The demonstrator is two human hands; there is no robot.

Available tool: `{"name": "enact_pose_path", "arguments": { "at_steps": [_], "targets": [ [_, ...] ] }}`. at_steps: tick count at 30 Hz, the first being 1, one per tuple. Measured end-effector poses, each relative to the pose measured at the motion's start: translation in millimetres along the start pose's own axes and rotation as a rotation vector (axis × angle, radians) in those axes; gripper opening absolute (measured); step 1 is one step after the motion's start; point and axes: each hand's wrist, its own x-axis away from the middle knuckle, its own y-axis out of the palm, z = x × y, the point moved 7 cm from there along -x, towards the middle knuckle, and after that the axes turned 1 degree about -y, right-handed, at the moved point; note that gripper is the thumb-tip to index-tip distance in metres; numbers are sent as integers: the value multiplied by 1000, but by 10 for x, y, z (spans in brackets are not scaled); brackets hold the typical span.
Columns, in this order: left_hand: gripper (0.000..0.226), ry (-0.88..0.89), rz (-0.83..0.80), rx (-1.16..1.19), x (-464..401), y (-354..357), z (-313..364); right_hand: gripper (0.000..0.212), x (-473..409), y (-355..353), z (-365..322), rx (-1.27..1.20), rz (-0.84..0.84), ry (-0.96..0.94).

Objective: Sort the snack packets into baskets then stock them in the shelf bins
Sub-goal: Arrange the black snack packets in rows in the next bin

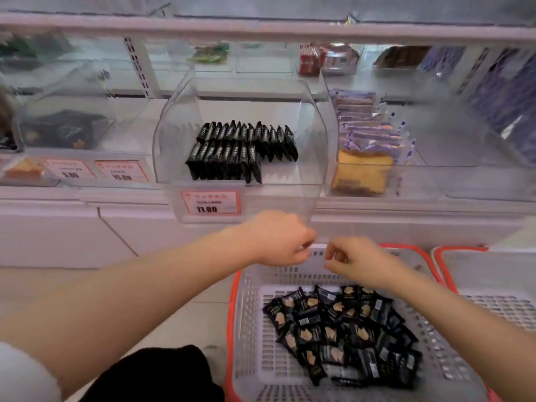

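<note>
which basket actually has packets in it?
The left basket, under both hands, holds loose black packets. The right basket shows none.

Both my bare forearms reach forward and converge at centre. My left hand [282,239] is curled into a loose fist, knuckles up. My right hand [352,261] sits just beside it, apart, fingers bent inward, thumb and forefinger close together. Whether either pinches anything I cannot tell.

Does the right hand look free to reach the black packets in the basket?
Probably yes. The right hand hovers over the basket, holding nothing, directly above the packets, and nothing lies between.
</note>
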Motion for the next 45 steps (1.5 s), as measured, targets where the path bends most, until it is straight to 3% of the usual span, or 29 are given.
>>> {"name": "enact_pose_path", "arguments": {
  "at_steps": [12,16,21,25,30,33,36,42,45],
  "targets": [
    [28,-120,-608,229,-359,2548,622,33,406,2117,1511,-107,-540,327],
    [25,-215,-728,334,-312,3158,740,21,376,2548,1752,-115,-599,332],
    [28,-521,-755,564,-221,3722,780,36,97,2812,1895,-40,-398,239],
    [32,-785,-762,692,-113,4055,812,50,-46,3057,1840,54,-385,90],
    [39,-1109,-704,1002,-22,4331,921,64,-141,3242,1784,91,-357,132],
    [47,-1259,-596,1196,-42,4411,1027,54,-221,3226,1656,130,-248,59],
    [35,-1408,-433,1378,-60,4454,1109,61,-297,3269,1547,110,-250,-59],
    [6,-1567,-328,1523,74,4536,1077,54,-380,3320,1637,116,-252,-63],
    [10,-1521,-357,1465,219,4515,913,43,-354,3346,1690,163,-258,16]
  ]
}}
